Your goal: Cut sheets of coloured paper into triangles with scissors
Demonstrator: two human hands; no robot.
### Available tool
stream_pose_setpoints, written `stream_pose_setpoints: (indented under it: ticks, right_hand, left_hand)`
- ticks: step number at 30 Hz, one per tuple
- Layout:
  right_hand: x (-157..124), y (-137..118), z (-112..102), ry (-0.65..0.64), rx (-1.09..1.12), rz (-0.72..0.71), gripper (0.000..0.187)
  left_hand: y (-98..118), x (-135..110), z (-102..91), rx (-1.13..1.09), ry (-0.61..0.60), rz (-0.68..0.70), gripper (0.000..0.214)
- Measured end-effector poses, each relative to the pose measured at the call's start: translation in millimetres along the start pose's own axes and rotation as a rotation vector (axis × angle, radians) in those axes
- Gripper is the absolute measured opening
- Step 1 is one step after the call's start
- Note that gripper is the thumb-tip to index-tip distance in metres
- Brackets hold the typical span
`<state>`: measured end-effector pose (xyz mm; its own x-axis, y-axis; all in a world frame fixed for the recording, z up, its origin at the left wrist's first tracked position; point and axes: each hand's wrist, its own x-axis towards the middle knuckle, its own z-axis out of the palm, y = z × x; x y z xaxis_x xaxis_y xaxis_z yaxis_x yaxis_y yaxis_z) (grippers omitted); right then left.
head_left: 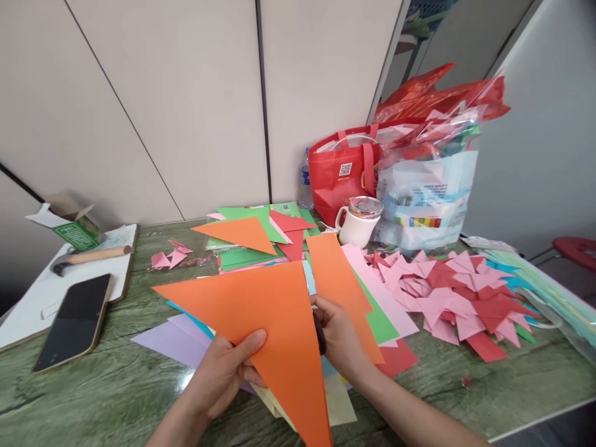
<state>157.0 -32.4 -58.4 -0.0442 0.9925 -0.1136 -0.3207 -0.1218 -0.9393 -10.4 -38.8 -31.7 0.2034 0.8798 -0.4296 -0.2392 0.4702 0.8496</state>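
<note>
A large orange paper triangle [274, 316] is held up over the table. Its lower left edge is pinched by my left hand [228, 372], thumb on top and fingers underneath. My right hand [338, 332], at the triangle's right edge, is closed around black-handled scissors [319, 334]; the blades are hidden by the paper. Just right of the edge lies an orange strip [339, 285], over green and pink sheets. Beneath the triangle, purple sheets [172, 341] and pale yellow sheets [338, 400] stick out.
Behind are stacked coloured papers [242, 233], a white mug [358, 223] and a red bag [330, 180]. Folded pink and red pieces [451, 292] heap up at right. On the left are a phone [77, 323], a hammer [93, 257] and a green box [77, 233].
</note>
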Motion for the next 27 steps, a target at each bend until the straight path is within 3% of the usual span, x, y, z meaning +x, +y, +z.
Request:
stream_pose_setpoints:
  ticks: [10, 16, 27]
  right_hand:
    - [1.7, -2.8, -2.2, -0.046, -0.024, -0.108, 0.012]
    - [2.0, -6.6, -3.8, -0.019, -0.054, -0.114, 0.014]
    - [2.5, -4.7, -4.2, -0.096, -0.051, -0.132, 0.02]
  left_hand:
    - [-1.8, 0.8, -2.5, 0.013, -0.049, -0.038, 0.041]
    - [-2.8, 1.7, -1.6, 0.015, -0.048, -0.035, 0.039]
    - [-2.4, 3.1, -4.5, -0.012, -0.049, -0.041, 0.041]
